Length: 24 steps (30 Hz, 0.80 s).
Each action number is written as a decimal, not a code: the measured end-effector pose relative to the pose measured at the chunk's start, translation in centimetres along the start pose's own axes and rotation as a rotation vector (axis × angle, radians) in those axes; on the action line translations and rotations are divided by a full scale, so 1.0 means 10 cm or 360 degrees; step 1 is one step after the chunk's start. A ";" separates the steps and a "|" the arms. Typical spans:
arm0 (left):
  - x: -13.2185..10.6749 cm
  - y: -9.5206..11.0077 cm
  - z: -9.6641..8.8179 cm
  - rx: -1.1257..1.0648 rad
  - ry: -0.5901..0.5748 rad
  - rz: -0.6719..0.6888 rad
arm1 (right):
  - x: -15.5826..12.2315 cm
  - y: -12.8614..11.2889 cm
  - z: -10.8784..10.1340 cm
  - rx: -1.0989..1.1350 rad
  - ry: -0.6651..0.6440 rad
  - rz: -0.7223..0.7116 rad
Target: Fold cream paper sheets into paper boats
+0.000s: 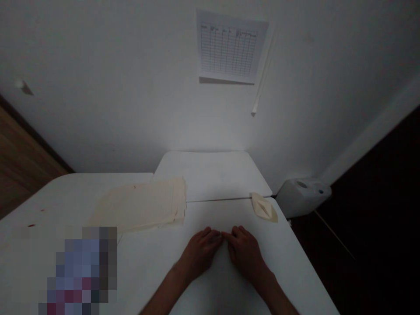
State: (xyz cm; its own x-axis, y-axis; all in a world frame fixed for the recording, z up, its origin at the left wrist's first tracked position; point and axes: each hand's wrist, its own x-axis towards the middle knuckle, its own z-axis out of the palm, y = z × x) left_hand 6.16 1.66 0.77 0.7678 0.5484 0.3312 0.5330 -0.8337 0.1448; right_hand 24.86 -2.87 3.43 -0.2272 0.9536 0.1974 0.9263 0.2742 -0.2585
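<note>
1. Left hand (200, 251) and right hand (244, 251): flat on table (295, 262), fingertips meeting, pressing; whether a white sheet lies under them, cannot tell.
2. Folded piece (264, 206): done, by the look of it; right of hands, apart.
3. Paper stack (144, 205): unfolded, left of hands; plenty apparently left.
</note>
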 end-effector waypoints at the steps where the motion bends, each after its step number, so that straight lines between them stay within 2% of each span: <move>1: 0.00 0.00 0.00 -0.0002 0.0005 0.0008 | -0.01 0.00 0.01 -0.0016 0.0008 0.0011; 11: -0.01 0.01 0.00 0.0087 0.0203 0.0006 | -0.16 0.19 0.04 -0.0039 0.0109 0.0112; 18: -0.04 -0.03 -0.08 0.0215 0.0449 -0.0035 | -0.06 0.13 -0.03 0.0006 0.0197 0.0033; 21: -0.18 -0.05 -0.19 0.0254 0.0573 -0.0212 | -0.02 0.13 -0.03 -0.0019 0.0205 0.0012; 22: -0.25 -0.05 -0.24 0.0223 0.0606 -0.0359 | -0.02 0.13 -0.02 -0.0022 0.0209 0.0005; 24: -0.43 -0.04 -0.32 0.0139 0.0538 -0.0496 | -0.03 0.14 0.00 -0.0013 0.0223 0.0001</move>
State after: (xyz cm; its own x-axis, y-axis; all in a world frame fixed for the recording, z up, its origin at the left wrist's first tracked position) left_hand 1.52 -0.53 2.30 0.4151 0.7077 0.5717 0.7589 -0.6159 0.2114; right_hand 26.17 -2.76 2.98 -0.1831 0.9269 0.3275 0.9288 0.2723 -0.2512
